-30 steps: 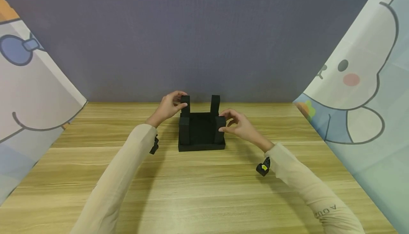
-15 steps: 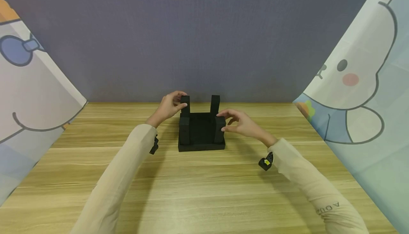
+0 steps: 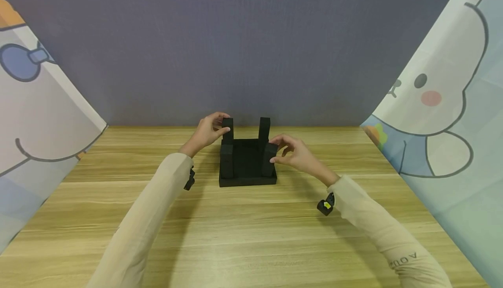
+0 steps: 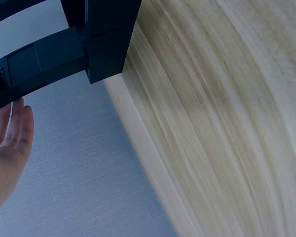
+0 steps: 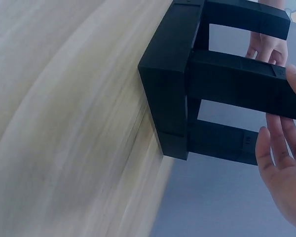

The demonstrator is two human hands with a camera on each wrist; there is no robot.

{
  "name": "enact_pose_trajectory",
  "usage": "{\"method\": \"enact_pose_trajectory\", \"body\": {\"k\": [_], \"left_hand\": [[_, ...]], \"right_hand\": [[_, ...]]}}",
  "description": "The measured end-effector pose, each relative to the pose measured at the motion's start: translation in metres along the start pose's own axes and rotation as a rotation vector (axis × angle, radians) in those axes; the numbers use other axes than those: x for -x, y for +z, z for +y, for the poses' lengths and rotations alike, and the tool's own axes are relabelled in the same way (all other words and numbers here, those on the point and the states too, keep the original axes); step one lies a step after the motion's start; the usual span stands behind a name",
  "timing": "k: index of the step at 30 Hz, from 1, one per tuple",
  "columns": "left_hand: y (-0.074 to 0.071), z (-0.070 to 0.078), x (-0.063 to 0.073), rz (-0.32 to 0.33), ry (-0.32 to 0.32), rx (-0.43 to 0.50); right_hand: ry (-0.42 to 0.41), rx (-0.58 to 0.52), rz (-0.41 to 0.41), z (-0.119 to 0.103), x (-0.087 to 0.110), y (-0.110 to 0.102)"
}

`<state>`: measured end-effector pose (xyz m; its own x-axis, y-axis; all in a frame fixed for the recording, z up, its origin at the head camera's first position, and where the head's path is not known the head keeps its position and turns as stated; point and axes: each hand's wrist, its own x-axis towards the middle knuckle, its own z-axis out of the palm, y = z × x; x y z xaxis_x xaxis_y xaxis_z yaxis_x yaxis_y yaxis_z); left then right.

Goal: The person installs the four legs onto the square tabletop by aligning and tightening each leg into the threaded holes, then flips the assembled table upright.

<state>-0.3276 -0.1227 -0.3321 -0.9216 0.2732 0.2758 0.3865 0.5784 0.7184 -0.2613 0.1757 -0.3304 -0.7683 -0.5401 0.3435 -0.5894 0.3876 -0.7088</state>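
A black square base [image 3: 248,181] lies on the table with a black upright post at each corner, like a small upturned stool. In the head view my left hand [image 3: 206,133] pinches the top of the back left post [image 3: 228,132] between thumb and fingers. My right hand [image 3: 295,153] grips the upper part of the front right post [image 3: 269,161]. The left wrist view has the gripped post [image 4: 44,61] with fingers [image 4: 25,128] beneath it. In the right wrist view the thumb and fingers [image 5: 293,138] close around the other post [image 5: 237,81].
The front left post [image 3: 226,162] and back right post [image 3: 264,130] stand untouched. A wood-grain table [image 3: 243,235] extends around the base. A grey panel [image 3: 251,52] rises right behind it, and cartoon-printed sheets [image 3: 444,87] flank both sides.
My right hand and wrist have turned slightly one way and back while holding the front right post, which has shifted a little. The left hand and the base look still.
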Motion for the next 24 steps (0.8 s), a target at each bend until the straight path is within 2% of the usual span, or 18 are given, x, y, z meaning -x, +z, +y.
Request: {"method": "enact_pose_trajectory", "body": {"k": [5, 10, 15, 19, 24], "left_hand": [[0.0, 0.0, 0.0, -0.001, 0.0, -0.001], [-0.001, -0.001, 0.0, -0.004, 0.005, 0.002], [-0.001, 0.0, 0.001, -0.002, 0.005, 0.004], [0.0, 0.0, 0.001, -0.001, 0.005, 0.007], [0.0, 0.0, 0.001, -0.004, 0.01, 0.0]], "right_hand": [[-0.047, 0.0, -0.062, 0.005, -0.004, -0.004], [-0.033, 0.004, -0.177, 0.003, -0.008, -0.011], [-0.014, -0.013, -0.234, 0.005, -0.011, -0.015], [0.003, -0.017, -0.25, 0.005, -0.012, -0.017], [-0.007, -0.035, -0.203, 0.006, -0.01, -0.013]]}}
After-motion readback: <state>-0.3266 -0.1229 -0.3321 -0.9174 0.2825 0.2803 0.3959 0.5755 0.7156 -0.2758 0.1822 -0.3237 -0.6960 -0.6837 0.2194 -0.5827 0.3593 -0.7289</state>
